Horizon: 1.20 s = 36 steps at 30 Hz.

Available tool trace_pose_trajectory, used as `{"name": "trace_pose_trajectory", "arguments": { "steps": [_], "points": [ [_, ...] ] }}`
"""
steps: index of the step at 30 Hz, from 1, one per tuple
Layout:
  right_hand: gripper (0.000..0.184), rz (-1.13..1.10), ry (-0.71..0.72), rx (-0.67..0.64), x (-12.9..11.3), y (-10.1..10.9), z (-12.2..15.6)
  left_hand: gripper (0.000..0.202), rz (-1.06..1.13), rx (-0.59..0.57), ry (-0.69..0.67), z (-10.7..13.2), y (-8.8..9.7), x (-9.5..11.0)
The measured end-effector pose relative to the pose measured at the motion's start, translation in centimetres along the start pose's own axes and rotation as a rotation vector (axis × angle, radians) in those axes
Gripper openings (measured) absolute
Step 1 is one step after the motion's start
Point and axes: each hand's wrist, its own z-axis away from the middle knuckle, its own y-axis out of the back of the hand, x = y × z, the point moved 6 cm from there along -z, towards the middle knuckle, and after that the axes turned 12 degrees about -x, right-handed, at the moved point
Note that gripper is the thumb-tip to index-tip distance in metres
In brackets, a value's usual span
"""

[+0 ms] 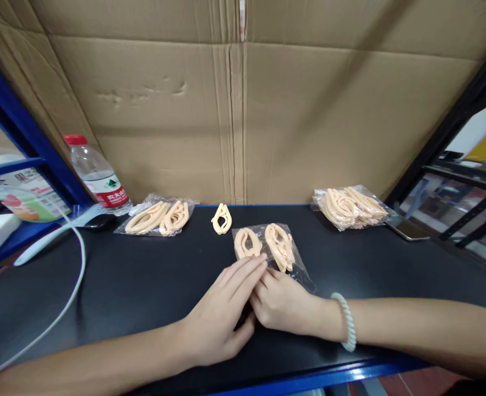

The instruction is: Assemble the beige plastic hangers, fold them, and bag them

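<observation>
A clear plastic bag (pixel 298 268) holding beige folding hangers (pixel 278 242) lies flat in front of me. My left hand (pixel 230 302) reaches to its near edge, fingers stretched out and side by side, the tips touching my right hand. My right hand (pixel 282 302) is closed at the same edge with its fingers curled in; the bag's near edge runs into it, and its thumb is mostly hidden. On that wrist is a pale twisted bracelet (pixel 345 322). Just beyond the bag lies a single loose beige hanger (pixel 221 219).
More bagged hangers lie at back left (pixel 160 215) and in a thicker pile at back right (pixel 345 206), beside a phone (pixel 408 228). A water bottle (pixel 98 179) stands at left near a white cable (pixel 77 275). Cardboard (pixel 164 110) walls off the black table's (pixel 143 297) back.
</observation>
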Motion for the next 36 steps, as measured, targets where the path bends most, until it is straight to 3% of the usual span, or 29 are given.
{"name": "trace_pose_trajectory", "arguments": {
  "steps": [3, 5, 8, 11, 13, 14, 16, 18, 19, 21, 24, 29, 36],
  "points": [
    [0.023, -0.029, 0.023, -0.099, -0.2, -1.7, -0.4, 0.078, -0.007, -0.028, -0.007, 0.0, -0.2, 0.0],
    [0.022, -0.044, -0.015, -0.116, -0.1, -1.4, -0.2, 0.077, -0.014, -0.009, 0.004, -0.1, -0.1, -0.1],
    [0.028, -0.071, -0.145, -0.063, 0.6, 1.9, 0.7, 0.076, -0.025, 0.012, 0.013, -0.1, 0.2, -0.1],
    [0.024, -0.285, -0.069, 0.122, 1.8, 6.8, 1.7, 0.07, -0.027, -0.006, 0.001, 0.0, 0.3, 0.0],
    [0.027, -0.386, -0.095, 0.244, 4.5, 8.6, 1.6, 0.066, -0.031, -0.034, 0.005, 0.0, 0.2, 0.1],
    [0.03, -0.374, -0.129, 0.254, 6.1, 8.6, 1.2, 0.063, -0.037, -0.051, 0.013, 0.0, 0.1, 0.1],
    [0.027, -0.367, -0.196, 0.188, 9.6, 6.4, -0.5, 0.057, -0.054, -0.081, 0.033, -0.1, 0.0, 0.1],
    [0.015, -0.404, -0.193, 0.047, 12.5, 2.4, -2.8, 0.053, -0.069, -0.097, 0.037, -0.1, 0.0, 0.1],
    [0.02, -0.416, -0.151, -0.028, 13.4, 0.2, -4.1, 0.052, -0.073, -0.097, 0.034, -0.2, 0.0, 0.1],
    [0.035, -0.421, -0.028, -0.154, 14.4, -3.9, -6.4, 0.052, -0.076, -0.092, 0.025, -0.2, 0.0, 0.1],
    [0.035, -0.422, 0.053, -0.192, 15.2, -8.1, -9.4, 0.054, -0.075, -0.089, 0.014, -0.3, 0.1, 0.3],
    [0.033, -0.438, 0.125, -0.245, 15.2, -11.5, -12.7, 0.056, -0.064, -0.1, 0.017, -0.1, 0.0, 0.3],
    [0.035, -0.467, 0.161, -0.252, 15.9, -12.8, -14.0, 0.057, -0.045, -0.119, 0.025, 0.0, -0.1, 0.1]
  ]
}}
